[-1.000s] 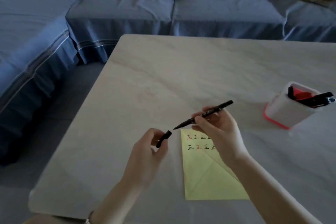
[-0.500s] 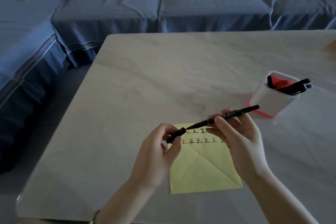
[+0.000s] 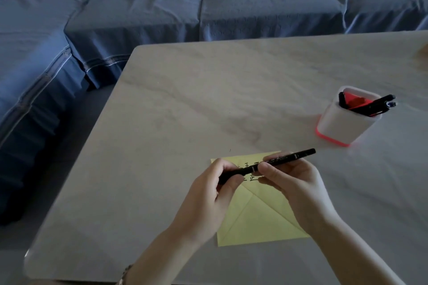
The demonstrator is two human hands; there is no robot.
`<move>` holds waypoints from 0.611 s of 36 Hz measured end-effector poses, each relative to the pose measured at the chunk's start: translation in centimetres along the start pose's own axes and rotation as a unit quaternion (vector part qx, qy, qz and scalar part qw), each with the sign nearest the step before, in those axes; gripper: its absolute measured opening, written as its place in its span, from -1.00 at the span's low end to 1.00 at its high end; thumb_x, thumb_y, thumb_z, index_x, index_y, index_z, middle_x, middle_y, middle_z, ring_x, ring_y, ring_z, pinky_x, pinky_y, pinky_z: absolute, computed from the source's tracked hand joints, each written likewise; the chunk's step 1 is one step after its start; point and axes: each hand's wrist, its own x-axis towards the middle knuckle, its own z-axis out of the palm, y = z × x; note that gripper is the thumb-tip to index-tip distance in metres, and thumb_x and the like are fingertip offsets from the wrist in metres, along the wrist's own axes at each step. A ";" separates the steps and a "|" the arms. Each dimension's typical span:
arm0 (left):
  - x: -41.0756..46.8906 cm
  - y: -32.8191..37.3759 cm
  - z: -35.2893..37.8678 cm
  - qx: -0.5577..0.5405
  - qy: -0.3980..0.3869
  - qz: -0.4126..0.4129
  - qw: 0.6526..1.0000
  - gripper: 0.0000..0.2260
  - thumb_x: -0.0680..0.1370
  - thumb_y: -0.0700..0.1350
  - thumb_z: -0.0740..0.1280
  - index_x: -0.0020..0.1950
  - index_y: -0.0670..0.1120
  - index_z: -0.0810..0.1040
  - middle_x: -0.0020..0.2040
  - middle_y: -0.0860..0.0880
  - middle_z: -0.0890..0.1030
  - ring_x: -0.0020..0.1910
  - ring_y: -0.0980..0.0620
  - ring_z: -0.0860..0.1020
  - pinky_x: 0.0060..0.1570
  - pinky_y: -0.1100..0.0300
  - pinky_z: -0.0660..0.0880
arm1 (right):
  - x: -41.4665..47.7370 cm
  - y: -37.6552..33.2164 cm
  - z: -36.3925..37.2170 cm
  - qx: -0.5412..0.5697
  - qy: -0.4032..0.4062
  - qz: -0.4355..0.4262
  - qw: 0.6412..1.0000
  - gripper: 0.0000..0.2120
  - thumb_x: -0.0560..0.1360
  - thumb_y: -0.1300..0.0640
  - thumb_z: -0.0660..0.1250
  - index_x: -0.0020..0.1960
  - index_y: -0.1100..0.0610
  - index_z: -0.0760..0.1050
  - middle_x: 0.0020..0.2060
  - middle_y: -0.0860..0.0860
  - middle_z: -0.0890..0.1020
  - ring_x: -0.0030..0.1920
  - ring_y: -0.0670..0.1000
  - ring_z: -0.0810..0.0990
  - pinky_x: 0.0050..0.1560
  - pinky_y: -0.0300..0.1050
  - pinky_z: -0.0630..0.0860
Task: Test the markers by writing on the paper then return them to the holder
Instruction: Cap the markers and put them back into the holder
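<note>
While in left hand and right hand, one marker; one holder.

One paper, one holder, two hands

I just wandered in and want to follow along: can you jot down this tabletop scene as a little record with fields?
Held item: black marker, roughly level, tip hidden
Left hand: pinches the cap end
Right hand: grips the barrel
Paper: yellow, creased, flat on the table, rows of written marks
Holder: white, red base, upright at right, more markers inside
</note>
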 end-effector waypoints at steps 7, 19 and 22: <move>-0.1 0.2 0.5 -0.001 0.001 0.008 1.000 -0.91 0.55 -0.09 0.29 -0.16 -0.01 0.47 -0.39 0.01 0.44 -0.42 0.13 0.33 -0.40 0.31 0.25 | 0.3 0.6 -0.8 0.033 -0.042 -0.003 0.999 -0.48 -0.17 -0.17 0.62 -0.34 0.11 0.63 -0.41 0.05 0.64 -0.35 -0.06 0.61 -0.28 -0.30 0.55; 0.2 0.2 1.6 0.178 0.093 0.200 0.959 -0.85 0.57 0.02 0.14 -0.04 -0.04 0.40 -0.20 0.13 0.48 -0.23 0.18 0.43 -0.22 0.45 0.33 | -0.3 0.9 -0.3 0.074 -0.031 -0.019 0.997 -0.69 -0.03 0.10 0.60 -0.34 0.12 0.60 -0.43 0.04 0.62 -0.34 -0.03 0.61 -0.23 -0.26 0.54; 0.7 -0.2 1.8 0.202 0.085 0.222 0.950 -0.89 0.56 -0.03 0.16 -0.05 -0.06 0.39 -0.17 0.09 0.47 -0.22 0.15 0.44 -0.22 0.39 0.34 | -0.2 0.9 -0.3 0.081 -0.018 0.003 0.997 -0.86 0.20 0.31 0.48 -0.29 0.20 0.56 -0.44 0.05 0.62 -0.32 -0.01 0.61 -0.21 -0.25 0.57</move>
